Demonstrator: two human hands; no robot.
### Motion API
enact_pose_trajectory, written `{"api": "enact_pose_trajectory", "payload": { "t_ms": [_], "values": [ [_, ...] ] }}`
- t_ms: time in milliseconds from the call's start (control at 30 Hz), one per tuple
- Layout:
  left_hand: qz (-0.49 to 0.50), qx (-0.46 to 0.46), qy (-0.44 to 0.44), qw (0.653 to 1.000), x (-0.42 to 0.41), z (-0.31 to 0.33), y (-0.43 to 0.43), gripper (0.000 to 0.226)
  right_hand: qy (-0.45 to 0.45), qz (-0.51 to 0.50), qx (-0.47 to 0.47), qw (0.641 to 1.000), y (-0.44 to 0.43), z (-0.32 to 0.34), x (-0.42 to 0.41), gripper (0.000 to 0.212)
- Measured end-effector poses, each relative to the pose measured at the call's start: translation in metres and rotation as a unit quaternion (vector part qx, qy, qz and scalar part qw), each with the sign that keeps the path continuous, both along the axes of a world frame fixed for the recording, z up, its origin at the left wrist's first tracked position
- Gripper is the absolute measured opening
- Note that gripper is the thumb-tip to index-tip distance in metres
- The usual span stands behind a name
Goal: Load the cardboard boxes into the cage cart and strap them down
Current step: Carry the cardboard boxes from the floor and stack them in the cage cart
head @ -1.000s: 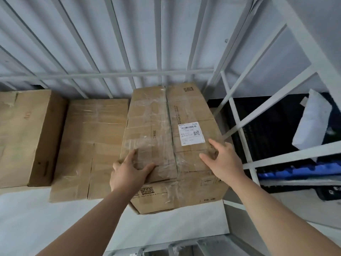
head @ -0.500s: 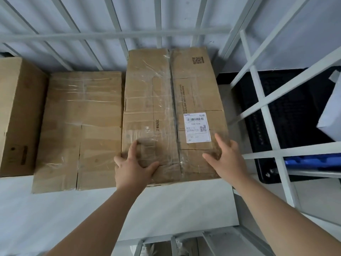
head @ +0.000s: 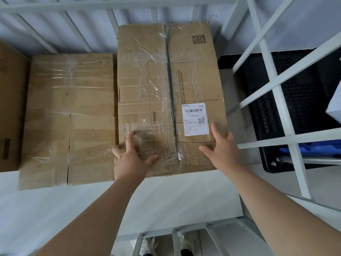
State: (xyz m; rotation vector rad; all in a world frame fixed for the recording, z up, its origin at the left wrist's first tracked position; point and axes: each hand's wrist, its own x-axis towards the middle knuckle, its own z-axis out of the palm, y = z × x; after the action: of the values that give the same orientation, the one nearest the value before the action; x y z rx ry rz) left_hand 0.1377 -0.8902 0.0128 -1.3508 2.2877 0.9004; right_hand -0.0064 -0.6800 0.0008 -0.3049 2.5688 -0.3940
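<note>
Cardboard, taped over in clear film: the box being loaded lay flat on the white floor of the cage cart, long axis running straight away from the person toward the back bars. Both grips sat on its top at the near end. The left grip was by the near-left corner and the right grip just beside the white shipping label. Each had its fingers spread and flat, pressing down, clamped on nothing. The rest of the box stretched ahead of both palms, so any push would likely travel along its length. The left side stood just beside a second, lower box, and whether they touched could not be told. A third box sat further left. A gap showed between the right side and the side bars. Whether the far end met the back could not be told. No strap was in view, so strapping looked not yet begun.
</note>
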Motion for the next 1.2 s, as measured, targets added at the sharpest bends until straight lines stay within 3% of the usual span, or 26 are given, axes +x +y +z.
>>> {"api": "enact_pose_trajectory", "payload": {
  "t_ms": [200,467,633,833,1000,1200],
  "values": [
    [-0.092,-0.113,-0.069,0.987,-0.008,0.016,0.001,0.098,0.057,0.058,0.032,0.996,-0.011,0.014,0.000,0.068],
    [-0.207,-0.157,-0.005,0.966,-0.037,0.097,0.000,0.052,0.100,0.122,-0.042,0.987,-0.032,0.083,-0.009,0.037],
    [-0.241,-0.174,0.042,0.954,-0.056,0.176,0.007,0.040,0.148,0.144,-0.060,0.977,-0.032,0.166,-0.015,0.056],
    [-0.293,-0.202,0.118,0.927,-0.066,0.278,0.020,0.039,0.219,0.181,-0.048,0.958,-0.020,0.274,-0.010,0.051],
    [-0.353,-0.211,0.159,0.898,-0.055,0.363,0.038,0.038,0.282,0.140,-0.044,0.948,0.010,0.369,0.022,0.051],
    [-0.448,-0.206,0.204,0.846,-0.021,0.462,0.089,0.043,0.335,0.015,-0.049,0.941,0.074,0.461,0.091,0.043]
  ]
}}
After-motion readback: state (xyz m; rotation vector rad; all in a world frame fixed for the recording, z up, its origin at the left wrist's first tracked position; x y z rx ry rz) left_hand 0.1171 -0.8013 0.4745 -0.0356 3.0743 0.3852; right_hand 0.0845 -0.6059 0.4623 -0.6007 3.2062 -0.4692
